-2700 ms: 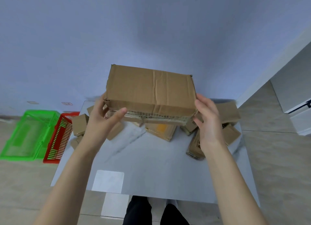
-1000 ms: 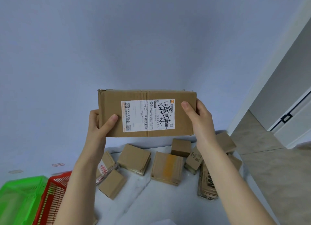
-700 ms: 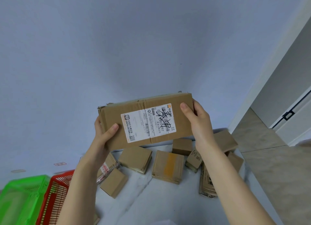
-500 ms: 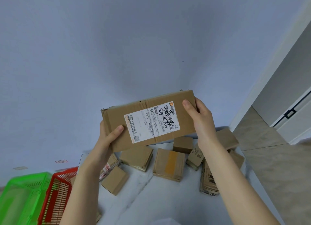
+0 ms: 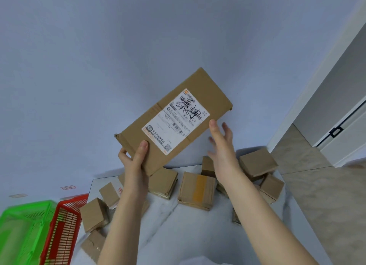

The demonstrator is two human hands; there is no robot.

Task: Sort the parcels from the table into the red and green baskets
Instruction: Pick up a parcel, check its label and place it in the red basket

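Note:
A long cardboard parcel (image 5: 190, 98) with a white shipping label is raised in front of the wall, tilted with its right end up. My left hand (image 5: 134, 161) grips its lower left corner. My right hand (image 5: 222, 144) hovers just off the parcel's lower right edge, fingers spread, holding nothing. Several smaller cardboard parcels (image 5: 196, 189) lie on the white marble table (image 5: 178, 235). The red basket (image 5: 63, 225) and the green basket (image 5: 21, 231) stand side by side on the floor at the lower left.
A blue-grey wall fills the background. At the right are a white door frame (image 5: 316, 86) and a tiled floor (image 5: 326, 195). More small boxes (image 5: 93, 215) sit near the table's left edge, close to the red basket.
My right hand has let go of the parcel and opened. The parcel has swung from nearly level to steeply tilted, now held by my left hand alone.

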